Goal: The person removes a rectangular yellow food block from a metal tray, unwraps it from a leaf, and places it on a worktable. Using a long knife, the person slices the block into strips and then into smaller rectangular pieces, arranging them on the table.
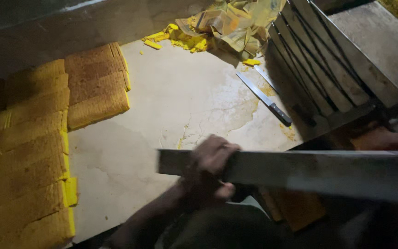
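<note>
The room is dim, and a pale, cracked work table [180, 106] fills the middle, with yellow crumbs on it. On the left side of the table lie rows of flat yellow cake slabs [28, 152], set close side by side, with brown tops. At the back sits a pile of crumpled yellow paper [229, 23] with broken yellow bits beside it. To the right of the middle, a long knife [266, 99] with a dark handle lies flat on the table, well apart from the hands. Behind it lean grey metal trays [328, 60], stacked on edge. Low in the picture, the left hand [210, 163] has its fingers curled tight over the top edge of a long grey metal tray [309, 170], which is held up in the air in front of the person. It looks blurry. The right hand [392, 140] is at the far end of the tray, near its top edge, but it is too dark and blurry to tell how its fingers sit. I think the tray could slip or tip if one end is held loosely. It could also bump the leaning trays or swing into the cake slabs and crush them, since the light is poor.
</note>
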